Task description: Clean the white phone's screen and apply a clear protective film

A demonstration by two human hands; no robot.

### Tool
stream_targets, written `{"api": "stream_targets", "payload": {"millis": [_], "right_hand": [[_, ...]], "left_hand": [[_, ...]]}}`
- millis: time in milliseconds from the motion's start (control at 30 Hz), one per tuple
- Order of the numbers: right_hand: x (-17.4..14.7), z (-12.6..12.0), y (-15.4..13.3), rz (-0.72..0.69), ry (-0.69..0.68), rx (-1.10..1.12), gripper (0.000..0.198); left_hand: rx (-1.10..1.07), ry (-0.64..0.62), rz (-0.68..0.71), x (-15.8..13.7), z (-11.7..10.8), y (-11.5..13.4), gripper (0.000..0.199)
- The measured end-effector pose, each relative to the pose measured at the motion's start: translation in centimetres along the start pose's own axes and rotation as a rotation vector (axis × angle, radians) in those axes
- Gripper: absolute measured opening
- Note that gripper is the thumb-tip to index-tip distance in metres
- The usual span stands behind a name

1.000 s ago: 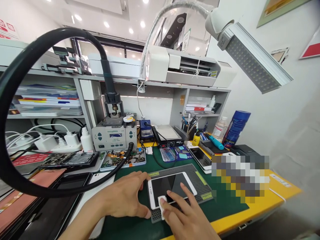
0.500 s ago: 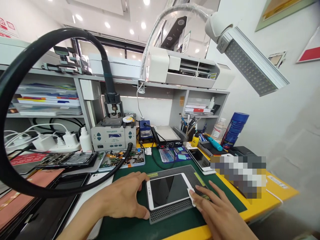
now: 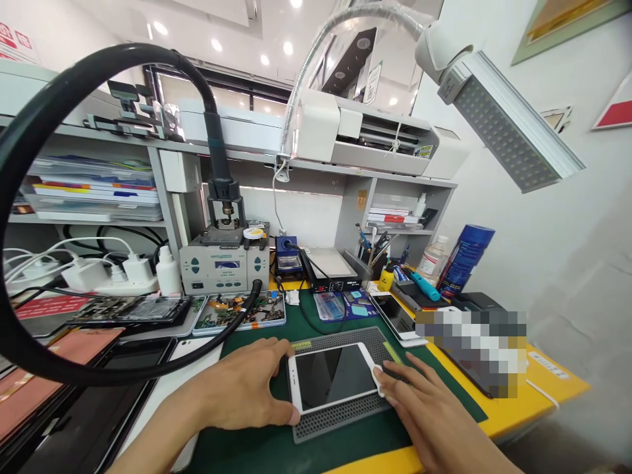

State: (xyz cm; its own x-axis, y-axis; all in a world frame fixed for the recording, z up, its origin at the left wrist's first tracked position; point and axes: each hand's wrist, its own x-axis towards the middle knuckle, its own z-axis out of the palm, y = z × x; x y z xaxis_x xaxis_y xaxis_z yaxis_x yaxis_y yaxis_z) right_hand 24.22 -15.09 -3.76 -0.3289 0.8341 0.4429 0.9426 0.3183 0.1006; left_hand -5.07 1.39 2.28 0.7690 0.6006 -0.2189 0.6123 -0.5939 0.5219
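A white-framed tablet (image 3: pixel 336 376) with a dark screen lies face up on a grey perforated pad (image 3: pixel 328 424). My left hand (image 3: pixel 241 388) grips its left end, the thumb at the near corner and the fingers at the far corner. Against the tablet's right edge, my right hand (image 3: pixel 427 408) presses a small white wipe (image 3: pixel 379 380) under its thumb and index finger. The other right fingers stretch out over the pad. Part of the wipe is hidden by the fingertips.
A green mat (image 3: pixel 257 451) covers the yellow bench (image 3: pixel 548 388). The black hose (image 3: pixel 118 378) of the hot air station (image 3: pixel 224 266) loops at left. Behind are a tray of small parts (image 3: pixel 237 311) and another white device (image 3: pixel 395 315). A lamp (image 3: pixel 518 125) hangs above right.
My right hand and the white wipe have moved slightly up along the tablet's right edge. My left hand keeps its grip, and the view has shifted a little.
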Motion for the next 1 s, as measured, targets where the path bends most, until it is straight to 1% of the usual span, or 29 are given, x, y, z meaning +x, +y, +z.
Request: {"api": "stream_targets", "payload": {"millis": [133, 233, 367, 467, 533, 600, 767, 1000], "right_hand": [[1.3, -0.6, 0.0, 0.032, -0.087, 0.003, 0.031], [2.1, -0.7, 0.3, 0.048, -0.096, 0.042, 0.027], [3.0, -0.5, 0.8, 0.034, -0.093, 0.044, 0.029], [3.7, -0.4, 1.1, 0.038, -0.126, 0.043, 0.033], [4.2, -0.4, 1.1, 0.048, -0.15, 0.049, 0.032], [4.6, -0.4, 1.1, 0.056, -0.152, 0.056, 0.029], [5.1, 0.0, 1.1, 0.028, -0.101, 0.058, 0.027], [5.9, 0.4, 0.3, -0.009, -0.128, 0.032, 0.03]], "left_hand": [[-0.002, 0.005, 0.005, -0.1, 0.0, 0.1, 0.06], [0.003, 0.011, 0.01, -0.1, 0.0, 0.1, 0.058], [0.01, 0.012, 0.018, 0.0, 0.1, -0.1, 0.058], [0.013, 0.026, 0.024, 0.0, 0.2, -0.3, 0.06], [0.014, 0.037, 0.033, 0.0, 0.3, -0.4, 0.06], [0.024, 0.037, 0.034, 0.0, 0.3, -0.4, 0.06], [0.035, 0.031, 0.029, 0.0, 0.2, -0.4, 0.065], [0.05, 0.041, 0.032, 0.2, 0.1, 0.0, 0.065]]}}
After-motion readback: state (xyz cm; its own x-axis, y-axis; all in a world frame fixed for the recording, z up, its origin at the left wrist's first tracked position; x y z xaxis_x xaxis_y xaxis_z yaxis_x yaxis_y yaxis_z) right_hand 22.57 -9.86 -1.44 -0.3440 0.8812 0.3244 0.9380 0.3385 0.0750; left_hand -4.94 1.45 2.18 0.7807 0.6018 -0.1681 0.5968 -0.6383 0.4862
